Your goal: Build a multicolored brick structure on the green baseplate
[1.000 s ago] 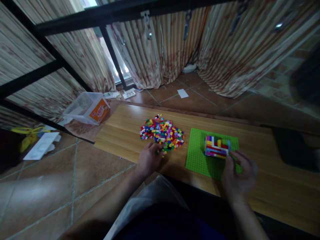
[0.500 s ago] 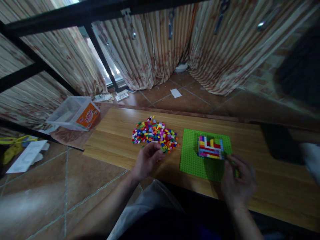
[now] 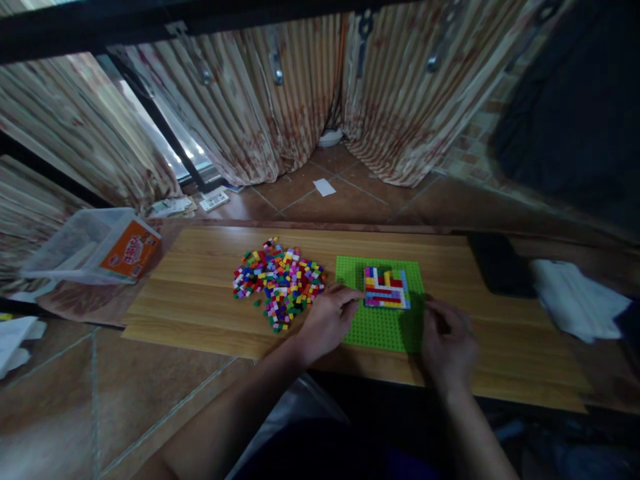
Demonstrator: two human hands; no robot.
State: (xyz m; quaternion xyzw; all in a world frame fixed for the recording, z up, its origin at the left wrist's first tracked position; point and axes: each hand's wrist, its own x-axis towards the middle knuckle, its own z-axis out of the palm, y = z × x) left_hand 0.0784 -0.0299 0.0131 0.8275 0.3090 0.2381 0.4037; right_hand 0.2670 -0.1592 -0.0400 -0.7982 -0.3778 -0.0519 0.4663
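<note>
Model [image 3: 386, 289]: on baseplate [image 3: 383, 335]. Left hand [image 3: 331, 321]: over baseplate's left side. Right hand [image 3: 451, 341]: at baseplate's right edge. Both curled (whether gripping anything cannot be told). Bricks [image 3: 280, 279]: left of baseplate.

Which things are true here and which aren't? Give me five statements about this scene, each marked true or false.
1. The clear plastic box has an orange label. True.
2. The loose bricks are all inside that box. False: the loose bricks lie heaped on the wooden table.
3. The brick build sits on the green baseplate. True.
4. The left hand is by the curtains. False: the left hand is beside the build's left side.
5. The right hand is to the right of the build. True.
</note>
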